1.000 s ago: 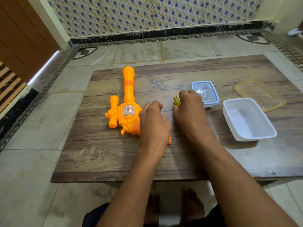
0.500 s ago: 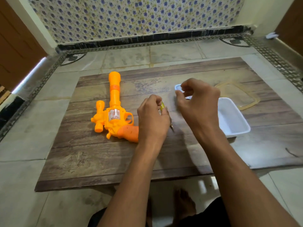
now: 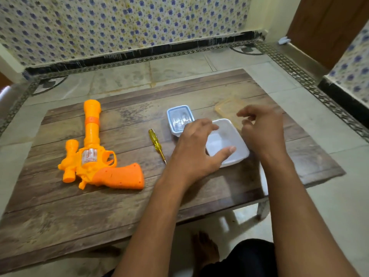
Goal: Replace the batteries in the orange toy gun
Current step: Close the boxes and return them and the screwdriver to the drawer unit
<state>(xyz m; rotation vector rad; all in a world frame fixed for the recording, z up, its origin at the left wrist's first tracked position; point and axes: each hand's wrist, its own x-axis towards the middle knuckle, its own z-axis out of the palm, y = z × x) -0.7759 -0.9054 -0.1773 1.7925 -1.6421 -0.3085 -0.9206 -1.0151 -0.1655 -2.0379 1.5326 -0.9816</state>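
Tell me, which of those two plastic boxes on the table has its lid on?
The smaller blue-rimmed box, farther from the person, wears a clear lid. The larger white box beside it stands open.

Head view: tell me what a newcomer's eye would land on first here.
The bright orange toy gun stands out first, lying flat on the left of the wooden table with its barrel pointing away. Next come the two hands over the white tub on the right: the left hand spread at its near edge, the right hand loosely curled above it. A yellow screwdriver lies between gun and tub.
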